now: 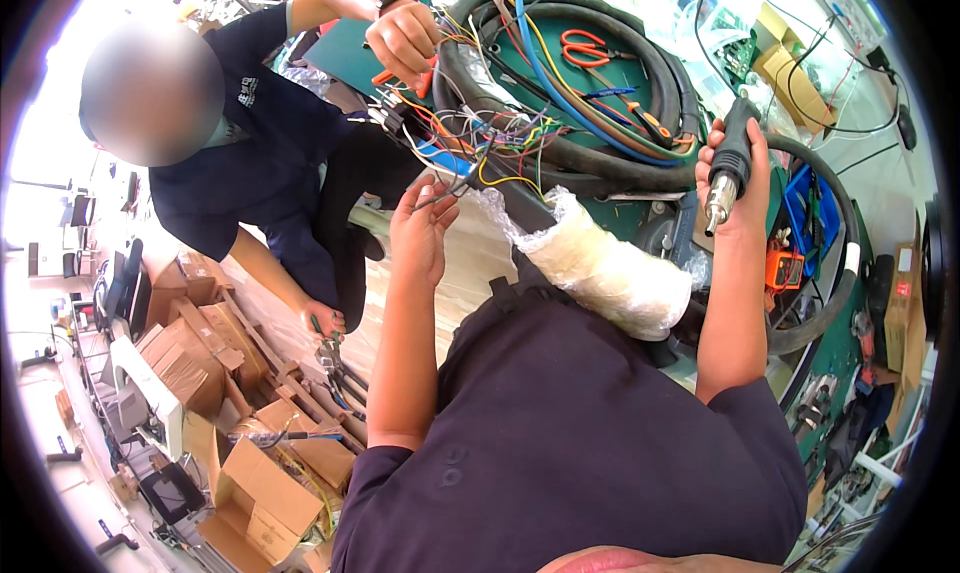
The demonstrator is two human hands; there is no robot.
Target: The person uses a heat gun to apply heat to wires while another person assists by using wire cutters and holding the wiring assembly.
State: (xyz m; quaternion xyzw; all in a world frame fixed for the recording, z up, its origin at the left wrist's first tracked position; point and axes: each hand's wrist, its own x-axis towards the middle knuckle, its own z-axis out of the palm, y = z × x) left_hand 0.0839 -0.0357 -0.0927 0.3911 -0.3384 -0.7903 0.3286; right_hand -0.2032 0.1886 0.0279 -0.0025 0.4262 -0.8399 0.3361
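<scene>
My right hand [752, 168] grips the dark handle of a heat gun [732, 161], its metal nozzle pointing down toward me. My left hand [420, 235], palm up, pinches a thin dark wire [437, 199] at the edge of a bundle of loose multicoloured wires [490, 138]. These wires fan out from a thick black cable [525, 205]. Clear film wraps a pale, bulky section [620, 268] of that cable, which lies just in front of my body. The nozzle is apart from the wires, off to their right.
At the left a person [270, 143] holds an orange-handled tool at the wires and a green-handled tool lower down. Coiled black cable [660, 63], orange scissors [590, 48] and a blue bin [815, 213] are on the green table [350, 53]. Cardboard boxes [265, 493] crowd the floor.
</scene>
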